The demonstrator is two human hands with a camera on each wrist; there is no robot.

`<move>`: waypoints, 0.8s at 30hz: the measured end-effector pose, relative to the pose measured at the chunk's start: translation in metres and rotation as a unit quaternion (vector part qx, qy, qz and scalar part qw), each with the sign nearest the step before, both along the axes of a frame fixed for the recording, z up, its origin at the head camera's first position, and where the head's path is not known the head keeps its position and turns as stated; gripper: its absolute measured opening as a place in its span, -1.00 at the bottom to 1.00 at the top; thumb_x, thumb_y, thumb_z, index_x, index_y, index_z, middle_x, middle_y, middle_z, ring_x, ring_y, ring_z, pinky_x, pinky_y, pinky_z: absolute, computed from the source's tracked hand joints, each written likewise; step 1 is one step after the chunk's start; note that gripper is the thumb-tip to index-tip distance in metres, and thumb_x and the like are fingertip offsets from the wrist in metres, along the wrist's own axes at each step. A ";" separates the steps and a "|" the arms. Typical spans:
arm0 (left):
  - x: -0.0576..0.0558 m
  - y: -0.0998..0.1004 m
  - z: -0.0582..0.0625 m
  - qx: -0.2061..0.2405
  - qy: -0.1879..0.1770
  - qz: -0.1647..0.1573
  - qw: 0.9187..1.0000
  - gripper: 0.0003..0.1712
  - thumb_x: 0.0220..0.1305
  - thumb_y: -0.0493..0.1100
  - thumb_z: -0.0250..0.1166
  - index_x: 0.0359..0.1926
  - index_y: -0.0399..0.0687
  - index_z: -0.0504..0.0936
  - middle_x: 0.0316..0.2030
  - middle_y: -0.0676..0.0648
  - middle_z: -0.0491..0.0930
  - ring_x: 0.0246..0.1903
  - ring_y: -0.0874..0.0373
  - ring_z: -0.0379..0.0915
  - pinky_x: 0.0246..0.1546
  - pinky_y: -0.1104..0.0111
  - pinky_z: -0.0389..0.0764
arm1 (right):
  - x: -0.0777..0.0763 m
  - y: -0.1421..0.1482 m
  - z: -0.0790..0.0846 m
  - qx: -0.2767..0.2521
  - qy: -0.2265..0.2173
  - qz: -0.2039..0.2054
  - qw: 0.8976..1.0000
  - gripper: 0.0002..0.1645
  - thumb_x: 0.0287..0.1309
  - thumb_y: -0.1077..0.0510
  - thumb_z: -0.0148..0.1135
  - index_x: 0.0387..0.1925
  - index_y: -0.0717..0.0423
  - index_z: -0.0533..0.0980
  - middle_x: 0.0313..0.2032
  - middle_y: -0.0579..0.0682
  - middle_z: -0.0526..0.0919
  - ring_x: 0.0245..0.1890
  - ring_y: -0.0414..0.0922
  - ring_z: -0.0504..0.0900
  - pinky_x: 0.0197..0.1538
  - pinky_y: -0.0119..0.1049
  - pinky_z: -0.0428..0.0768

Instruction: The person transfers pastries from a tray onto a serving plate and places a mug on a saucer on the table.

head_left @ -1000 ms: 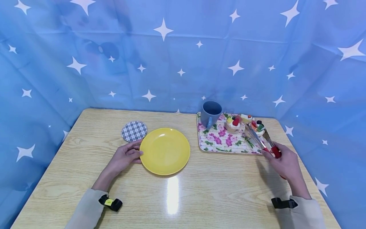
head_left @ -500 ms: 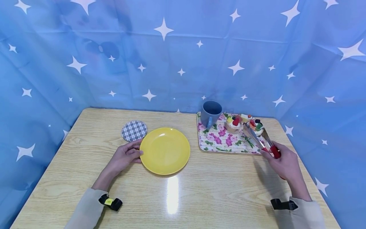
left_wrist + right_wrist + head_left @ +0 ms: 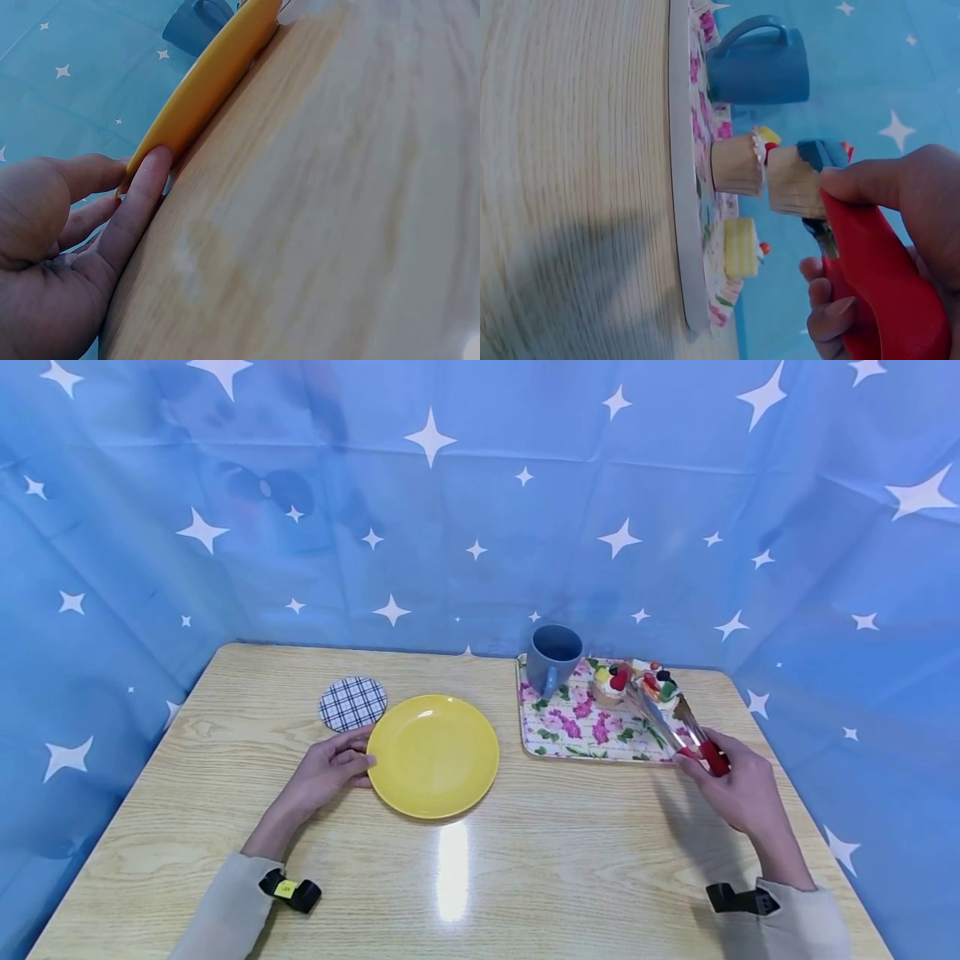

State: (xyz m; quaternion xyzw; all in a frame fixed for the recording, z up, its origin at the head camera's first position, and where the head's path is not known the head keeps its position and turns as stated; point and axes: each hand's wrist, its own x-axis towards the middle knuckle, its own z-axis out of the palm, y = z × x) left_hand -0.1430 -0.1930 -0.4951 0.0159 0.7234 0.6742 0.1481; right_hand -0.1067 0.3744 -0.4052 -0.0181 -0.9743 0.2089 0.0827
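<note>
While the left hand (image 3: pixel 321 772) pinches the yellow plate (image 3: pixel 435 760), the cupcake (image 3: pixel 790 180) is airborne.
Right hand (image 3: pixel 742 787) grips the tongs (image 3: pixel 713 759) holding it above the floral tray (image 3: pixel 555 742); pickup looks done, set-down doesn't yet.

Two bare hands (image 3: pixel 330 768) (image 3: pixel 746 789), two pale sleeves (image 3: pixel 225 910) (image 3: pixel 810 922) and two black wrist straps (image 3: pixel 302 896) (image 3: pixel 742 900) are showing, and one pair of red-handled metal tongs (image 3: pixel 714 760). Two beige fruit-topped cupcakes (image 3: pixel 735 165) (image 3: pixel 791 182) are appearing, with one striped yellow cake slice (image 3: pixel 740 247). One round yellow plate (image 3: pixel 432 756), one round checked white mat (image 3: pixel 352 703), one blue mug (image 3: pixel 542 672), one rectangular floral tray (image 3: pixel 551 739), one wood-grain tabletop (image 3: pixel 562 852) and one blue star-printed cloth (image 3: pixel 480 502) are also showing.
</note>
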 end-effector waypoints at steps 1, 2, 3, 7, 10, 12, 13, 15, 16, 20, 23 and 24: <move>0.000 0.000 0.000 0.001 -0.001 0.001 1.000 -0.30 0.42 -0.28 0.29 0.52 0.01 0.33 0.10 -0.25 0.45 -0.09 0.21 0.71 -0.08 0.19 0.84 | 0.000 -0.001 0.000 0.000 0.000 0.001 1.000 -0.19 0.36 -0.14 0.29 0.39 0.34 0.39 0.04 0.43 0.57 -0.23 0.11 0.48 -0.47 -0.41 0.32; 0.000 0.000 0.000 0.000 0.000 0.000 1.000 -0.30 0.42 -0.27 0.30 0.53 0.02 0.33 0.10 -0.25 0.45 -0.09 0.21 0.71 -0.08 0.19 0.84 | 0.000 -0.002 0.001 -0.001 0.000 0.002 1.000 -0.20 0.36 -0.14 0.29 0.39 0.33 0.39 0.04 0.43 0.57 -0.23 0.11 0.48 -0.47 -0.41 0.32; 0.000 0.000 0.000 0.000 0.001 -0.001 1.000 -0.29 0.42 -0.27 0.30 0.53 0.02 0.33 0.10 -0.25 0.45 -0.09 0.21 0.71 -0.08 0.19 0.84 | 0.001 -0.002 0.001 -0.001 -0.001 0.003 1.000 -0.20 0.36 -0.13 0.29 0.39 0.33 0.39 0.05 0.43 0.57 -0.23 0.11 0.48 -0.47 -0.40 0.32; 0.000 0.000 0.000 -0.001 0.002 -0.002 1.000 -0.29 0.42 -0.24 0.31 0.53 0.02 0.33 0.11 -0.25 0.46 -0.08 0.21 0.71 -0.08 0.20 0.84 | 0.002 -0.006 0.004 -0.002 0.003 0.011 1.000 -0.22 0.36 -0.10 0.30 0.38 0.33 0.40 0.03 0.41 0.58 -0.25 0.08 0.46 -0.48 -0.41 0.31; 0.000 0.000 0.000 -0.003 0.002 -0.003 1.000 -0.29 0.42 -0.24 0.31 0.53 0.02 0.32 0.12 -0.26 0.47 -0.08 0.21 0.71 -0.08 0.21 0.84 | 0.002 -0.010 0.006 -0.003 0.008 0.017 1.000 -0.24 0.35 -0.08 0.31 0.37 0.33 0.41 0.00 0.39 0.59 -0.26 0.05 0.45 -0.50 -0.42 0.32; 0.001 0.001 0.001 -0.004 0.001 -0.004 1.000 -0.29 0.43 -0.24 0.31 0.53 0.03 0.32 0.12 -0.26 0.47 -0.07 0.21 0.71 -0.08 0.21 0.84 | 0.003 -0.012 0.008 -0.004 0.010 0.020 1.000 -0.24 0.34 -0.07 0.32 0.37 0.33 0.42 -0.01 0.38 0.59 -0.27 0.05 0.45 -0.50 -0.42 0.32; 0.001 0.001 0.001 -0.004 0.001 -0.003 1.000 -0.29 0.43 -0.24 0.31 0.53 0.03 0.32 0.12 -0.26 0.47 -0.07 0.21 0.71 -0.08 0.21 0.84 | 0.003 -0.013 0.008 -0.004 0.010 0.021 1.000 -0.24 0.34 -0.07 0.33 0.37 0.33 0.42 -0.02 0.38 0.59 -0.26 0.05 0.45 -0.50 -0.43 0.32; 0.001 0.001 0.001 -0.003 0.002 -0.005 1.000 -0.29 0.43 -0.24 0.31 0.53 0.03 0.32 0.12 -0.26 0.46 -0.07 0.21 0.71 -0.08 0.21 0.84 | 0.003 -0.014 0.009 -0.004 0.012 0.024 1.000 -0.24 0.33 -0.06 0.34 0.37 0.33 0.42 -0.02 0.37 0.59 -0.26 0.06 0.44 -0.49 -0.43 0.31; 0.001 0.001 0.001 -0.002 0.003 -0.005 1.000 -0.29 0.43 -0.24 0.31 0.53 0.03 0.32 0.12 -0.26 0.46 -0.07 0.21 0.70 -0.08 0.21 0.84 | 0.003 -0.015 0.009 -0.003 0.013 0.025 1.000 -0.24 0.32 -0.05 0.34 0.37 0.33 0.42 -0.02 0.38 0.59 -0.26 0.06 0.44 -0.49 -0.43 0.31; 0.001 0.000 0.001 0.001 0.003 -0.007 1.000 -0.29 0.43 -0.24 0.30 0.53 0.03 0.32 0.12 -0.25 0.45 -0.07 0.21 0.70 -0.08 0.21 0.84 | 0.004 -0.019 0.011 0.000 0.015 0.030 0.999 -0.23 0.31 -0.04 0.36 0.36 0.35 0.42 -0.05 0.37 0.59 -0.26 0.07 0.43 -0.48 -0.44 0.29; 0.001 0.000 0.001 0.002 0.003 -0.007 1.000 -0.29 0.43 -0.24 0.30 0.53 0.03 0.32 0.12 -0.25 0.45 -0.06 0.21 0.70 -0.07 0.21 0.84 | 0.004 -0.021 0.012 0.001 0.014 0.032 0.999 -0.23 0.31 -0.04 0.37 0.37 0.35 0.41 -0.08 0.36 0.58 -0.27 0.06 0.42 -0.48 -0.44 0.28; 0.001 0.000 0.001 0.002 0.003 -0.007 1.000 -0.29 0.43 -0.24 0.30 0.53 0.03 0.32 0.12 -0.25 0.45 -0.06 0.21 0.70 -0.07 0.21 0.84 | 0.005 -0.022 0.012 0.000 0.015 0.033 0.999 -0.23 0.31 -0.04 0.37 0.37 0.35 0.41 -0.09 0.34 0.58 -0.28 0.05 0.41 -0.49 -0.44 0.27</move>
